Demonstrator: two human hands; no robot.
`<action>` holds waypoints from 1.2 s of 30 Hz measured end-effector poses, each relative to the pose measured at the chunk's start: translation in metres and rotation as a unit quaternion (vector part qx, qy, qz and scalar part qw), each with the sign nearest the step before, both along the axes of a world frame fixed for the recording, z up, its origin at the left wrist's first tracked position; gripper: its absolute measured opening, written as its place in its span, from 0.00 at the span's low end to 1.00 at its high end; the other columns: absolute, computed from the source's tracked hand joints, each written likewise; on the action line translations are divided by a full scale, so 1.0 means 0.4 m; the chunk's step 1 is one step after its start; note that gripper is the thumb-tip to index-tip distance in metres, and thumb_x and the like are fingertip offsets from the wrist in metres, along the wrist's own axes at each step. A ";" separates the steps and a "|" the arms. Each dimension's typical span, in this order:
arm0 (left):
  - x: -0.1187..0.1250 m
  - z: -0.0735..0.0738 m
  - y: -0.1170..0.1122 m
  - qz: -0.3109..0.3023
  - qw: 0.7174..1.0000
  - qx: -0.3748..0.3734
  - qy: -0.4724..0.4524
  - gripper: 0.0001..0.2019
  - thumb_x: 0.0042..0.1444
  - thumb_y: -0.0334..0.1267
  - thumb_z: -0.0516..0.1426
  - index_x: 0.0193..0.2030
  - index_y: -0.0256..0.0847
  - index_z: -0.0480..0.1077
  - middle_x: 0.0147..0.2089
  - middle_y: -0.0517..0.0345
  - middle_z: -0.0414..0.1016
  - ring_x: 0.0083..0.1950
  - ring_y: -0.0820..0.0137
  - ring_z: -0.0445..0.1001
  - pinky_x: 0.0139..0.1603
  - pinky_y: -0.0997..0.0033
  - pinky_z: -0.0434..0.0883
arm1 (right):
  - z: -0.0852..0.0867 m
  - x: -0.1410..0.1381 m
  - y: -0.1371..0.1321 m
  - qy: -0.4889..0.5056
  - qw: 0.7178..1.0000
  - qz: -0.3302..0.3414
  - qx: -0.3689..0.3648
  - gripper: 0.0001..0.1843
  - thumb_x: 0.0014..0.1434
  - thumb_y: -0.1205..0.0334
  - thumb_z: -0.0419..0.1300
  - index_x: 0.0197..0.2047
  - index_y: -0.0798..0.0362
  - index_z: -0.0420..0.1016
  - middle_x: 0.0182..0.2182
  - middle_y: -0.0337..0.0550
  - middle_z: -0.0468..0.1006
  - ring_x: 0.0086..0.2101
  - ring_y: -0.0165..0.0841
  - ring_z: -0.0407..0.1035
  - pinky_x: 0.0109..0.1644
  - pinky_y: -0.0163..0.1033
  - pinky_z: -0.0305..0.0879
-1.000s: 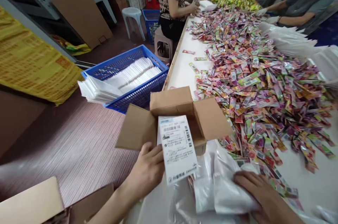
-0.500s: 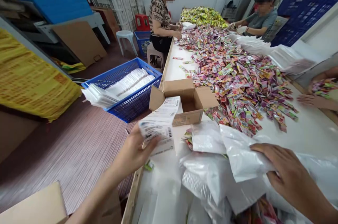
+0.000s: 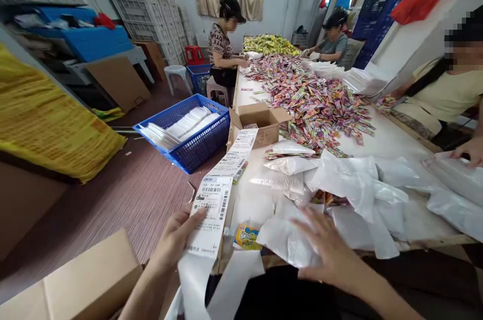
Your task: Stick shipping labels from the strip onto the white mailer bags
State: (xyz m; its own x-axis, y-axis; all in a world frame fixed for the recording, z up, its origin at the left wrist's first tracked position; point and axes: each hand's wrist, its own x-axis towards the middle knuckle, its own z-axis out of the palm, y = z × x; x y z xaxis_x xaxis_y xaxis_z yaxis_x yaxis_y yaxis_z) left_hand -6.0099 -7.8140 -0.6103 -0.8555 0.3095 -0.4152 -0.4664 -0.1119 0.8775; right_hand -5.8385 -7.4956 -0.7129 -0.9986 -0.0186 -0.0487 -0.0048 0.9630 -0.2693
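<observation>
My left hand pinches a long strip of printed shipping labels at its edge. The strip runs up to an open cardboard box, and its white tail hangs below my hand over the table's front edge. Fingers spread, my right hand rests over a white plastic mailer bag near that edge; it does not grip it. Between my hands lies a small yellow and blue packet. More filled white bags lie farther right on the white table.
A large heap of colourful small packets covers the table's middle. Left of the table stands a blue basket with stacked white mailers. A cardboard box sits at lower left. Co-workers sit along both sides.
The view has tilted up and turned right, bringing a co-worker at right into sight. My right hand has moved from one white bag to another nearer me. The label strip now hangs lower.
</observation>
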 end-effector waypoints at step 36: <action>-0.153 0.216 0.077 0.122 0.916 0.184 0.335 0.10 0.46 0.40 0.68 0.35 0.42 0.75 0.33 0.60 0.79 0.30 0.72 0.75 0.31 0.76 0.74 | 0.104 -0.900 -0.053 0.072 0.991 -0.060 0.099 0.11 0.66 0.66 0.54 0.48 0.60 0.72 0.45 0.51 0.74 0.46 0.38 0.69 0.51 0.45 0.64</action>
State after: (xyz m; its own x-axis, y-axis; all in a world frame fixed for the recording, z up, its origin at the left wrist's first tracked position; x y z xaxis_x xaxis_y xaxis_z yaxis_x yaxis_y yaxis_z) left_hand -6.0711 -7.7832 -0.5240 -0.9421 0.0894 0.3231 0.2418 -0.4862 0.8397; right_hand -6.1986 -7.5167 -0.6711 -0.9900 0.0954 0.1043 0.0872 0.9929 -0.0807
